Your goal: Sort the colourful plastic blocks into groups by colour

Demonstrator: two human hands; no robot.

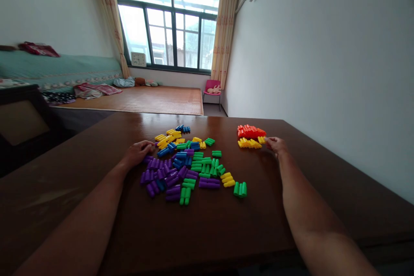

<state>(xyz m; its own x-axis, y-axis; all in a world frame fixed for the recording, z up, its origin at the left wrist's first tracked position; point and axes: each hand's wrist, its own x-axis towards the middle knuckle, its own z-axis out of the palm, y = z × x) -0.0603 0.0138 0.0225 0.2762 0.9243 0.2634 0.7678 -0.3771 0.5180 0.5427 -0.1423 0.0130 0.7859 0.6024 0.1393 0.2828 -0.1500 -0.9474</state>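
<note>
My right hand (277, 145) pinches a small yellow ribbed plastic block (261, 139) between thumb and fingers. It is at the right end of a row of yellow blocks (249, 143), in front of a group of orange-red blocks (250, 131). At the left edge of a mixed pile, my left hand (140, 152) rests with curled fingers; whether they hold anything is hidden. Purple blocks (158, 164) lie nearest to it. Blue blocks (181, 163), green blocks (205, 166) and more yellow blocks (168, 139) make up the rest of the pile.
Everything lies on a dark brown glossy table (207, 233). Apart from the pile, a green block (240, 189) sits toward me. Beyond the table are a bed with a mat (155, 97), a pink chair (212, 84) and a window. A white wall (317, 51) runs along the right.
</note>
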